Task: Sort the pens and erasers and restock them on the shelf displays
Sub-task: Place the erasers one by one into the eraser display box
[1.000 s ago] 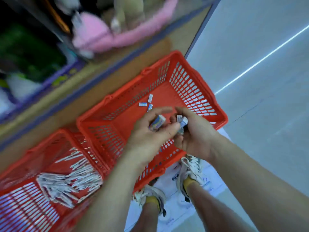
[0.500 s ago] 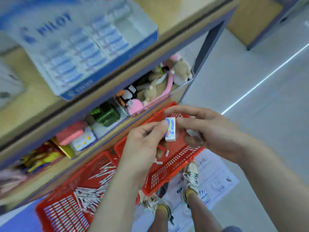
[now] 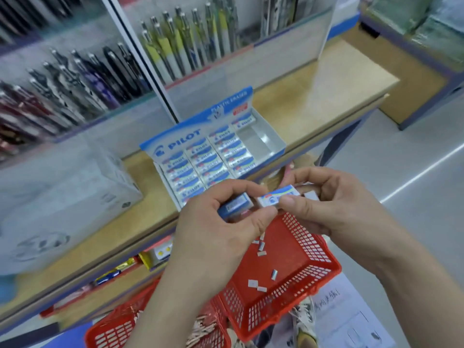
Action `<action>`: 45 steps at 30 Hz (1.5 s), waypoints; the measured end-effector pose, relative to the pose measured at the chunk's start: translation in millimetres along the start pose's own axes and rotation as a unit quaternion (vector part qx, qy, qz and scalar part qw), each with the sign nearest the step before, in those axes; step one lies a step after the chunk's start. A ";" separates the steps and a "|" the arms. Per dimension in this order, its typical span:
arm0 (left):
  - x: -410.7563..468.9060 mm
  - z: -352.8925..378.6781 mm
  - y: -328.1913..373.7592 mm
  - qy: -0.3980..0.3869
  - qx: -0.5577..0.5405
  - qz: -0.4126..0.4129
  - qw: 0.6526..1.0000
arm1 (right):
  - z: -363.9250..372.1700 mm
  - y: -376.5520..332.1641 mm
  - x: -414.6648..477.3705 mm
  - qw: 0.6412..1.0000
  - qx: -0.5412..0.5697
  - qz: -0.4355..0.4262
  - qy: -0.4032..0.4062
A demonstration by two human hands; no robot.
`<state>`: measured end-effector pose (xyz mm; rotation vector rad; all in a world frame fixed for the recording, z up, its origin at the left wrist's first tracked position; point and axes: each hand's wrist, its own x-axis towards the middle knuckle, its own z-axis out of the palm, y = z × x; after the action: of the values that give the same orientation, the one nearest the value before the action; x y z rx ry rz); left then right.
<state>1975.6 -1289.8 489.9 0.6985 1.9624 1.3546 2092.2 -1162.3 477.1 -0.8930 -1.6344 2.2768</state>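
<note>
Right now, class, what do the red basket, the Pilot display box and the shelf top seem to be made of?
Red basket: moulded plastic, slightly glossy; uniform colour, lattice walls. Pilot display box: printed card, probably; thin folded walls, matt white inside. Shelf top: wood or wood-look laminate, smooth; pale grain, soft reflection.

A blurred white box (image 3: 62,197) sits at left. Lower down are yellow packets (image 3: 147,259). On the grey floor (image 3: 426,234) are a bright light stripe (image 3: 421,172) and a printed sheet (image 3: 351,320).
</note>
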 end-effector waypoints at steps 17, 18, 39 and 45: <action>98.6 13.2 4.4 0.170 0.238 0.007 0.956 | -25.3 -44.4 119.1 0.844 -0.497 -0.201 0.034; 101.9 15.2 2.8 0.173 0.259 0.013 0.950 | -25.4 -43.7 122.6 0.829 -0.519 -0.205 0.036; 113.6 28.4 -6.0 0.227 0.284 -0.015 0.932 | -34.0 -42.9 108.4 0.994 -0.080 -0.020 0.065; 105.6 21.6 -1.8 0.188 0.188 0.011 0.964 | -32.6 -44.1 93.0 0.997 0.029 -0.027 0.071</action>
<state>1923.1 -1200.2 460.7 0.6708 2.5649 1.2035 2028.8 -1074.8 477.7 -0.9598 -1.5076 2.1597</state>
